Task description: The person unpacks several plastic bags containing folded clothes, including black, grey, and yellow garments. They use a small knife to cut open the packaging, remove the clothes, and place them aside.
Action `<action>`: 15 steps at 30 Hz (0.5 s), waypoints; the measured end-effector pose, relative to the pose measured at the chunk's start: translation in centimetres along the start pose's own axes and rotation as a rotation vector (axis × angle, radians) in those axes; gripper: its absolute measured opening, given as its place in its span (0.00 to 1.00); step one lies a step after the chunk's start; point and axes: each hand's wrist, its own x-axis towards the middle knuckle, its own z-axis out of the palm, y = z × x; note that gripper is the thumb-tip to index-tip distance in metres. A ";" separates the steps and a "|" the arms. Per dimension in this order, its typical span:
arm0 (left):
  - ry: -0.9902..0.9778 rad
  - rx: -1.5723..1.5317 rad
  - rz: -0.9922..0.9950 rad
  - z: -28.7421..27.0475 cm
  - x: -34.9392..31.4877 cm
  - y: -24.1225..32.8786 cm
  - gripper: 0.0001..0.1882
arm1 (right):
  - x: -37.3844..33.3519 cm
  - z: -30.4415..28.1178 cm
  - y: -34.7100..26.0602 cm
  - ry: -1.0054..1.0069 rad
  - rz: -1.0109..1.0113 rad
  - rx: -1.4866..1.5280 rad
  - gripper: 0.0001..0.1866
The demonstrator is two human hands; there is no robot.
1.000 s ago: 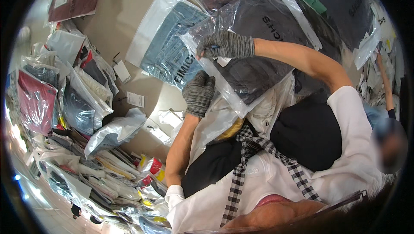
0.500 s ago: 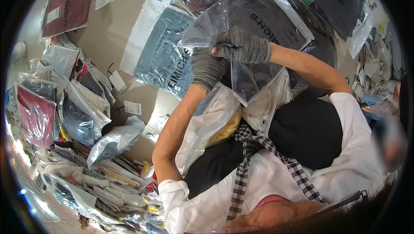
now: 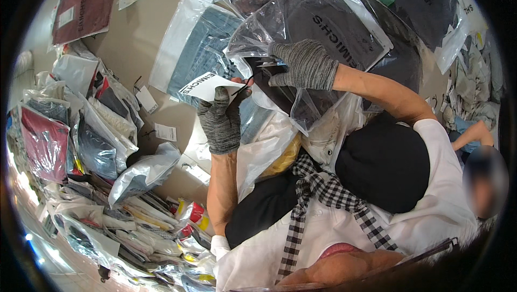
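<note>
In my left hand (image 3: 221, 122), gloved in grey knit, a white hang tag (image 3: 207, 86) is pinched between thumb and fingers. Its black cord (image 3: 245, 86) runs toward the mouth of a clear plastic bag. Dark clothing (image 3: 274, 90) shows at that opening. My right hand (image 3: 306, 65), gloved alike, is closed at the bag's mouth around a small blue and silver thing (image 3: 273, 64), too small to identify. The clear bag (image 3: 344, 33) holds a dark folded garment and lies in front of me. Left of it is a bag with blue denim (image 3: 202, 44).
Bagged garments (image 3: 107, 136) stand and lie along the left. A bagged maroon garment (image 3: 86, 9) is at the far left. Loose white tags (image 3: 165, 132) lie on the floor. More bags are heaped at right, near another person's arm (image 3: 474, 135).
My left hand has drawn away from my right, leftward and nearer to me, and the white tag now shows in it. My right hand stays at the bag's mouth, having shifted slightly.
</note>
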 end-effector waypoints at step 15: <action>-0.681 0.549 -0.117 4.7 0.9 -1.0 0.26 | -4.3 0.2 6.6 0.467 -0.135 0.338 0.13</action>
